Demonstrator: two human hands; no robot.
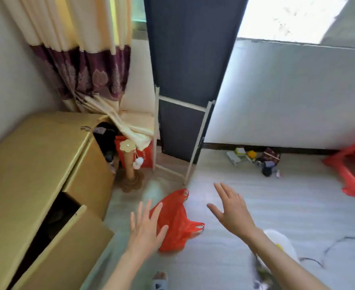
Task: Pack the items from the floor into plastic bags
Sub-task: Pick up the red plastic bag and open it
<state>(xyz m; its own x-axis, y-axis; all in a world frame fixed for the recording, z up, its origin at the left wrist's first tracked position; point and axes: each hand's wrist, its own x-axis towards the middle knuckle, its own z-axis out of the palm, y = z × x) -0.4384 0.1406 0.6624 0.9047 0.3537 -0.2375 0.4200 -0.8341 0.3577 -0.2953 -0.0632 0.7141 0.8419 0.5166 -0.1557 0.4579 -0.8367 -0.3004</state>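
A red plastic bag [177, 220] lies crumpled on the pale floor in front of me. My left hand [146, 225] hovers over its left edge with fingers spread, holding nothing. My right hand [232, 208] is stretched out to the right of the bag, also spread and empty. A pile of small items [256, 160] lies on the floor by the far wall: a white and green box, something yellow, dark packets. Under my right forearm sits a white bag [281, 243] with something yellow in it, partly hidden.
Large cardboard boxes [36, 185] stand at the left, flaps open. A cat scratching post [130, 170] and a red bag stand behind them under a curtain. A dark fabric wardrobe [185, 114] on a pale frame is straight ahead. A red plastic stool [352, 166] lies at the right. My slippered foot [160, 281] shows at the bottom.
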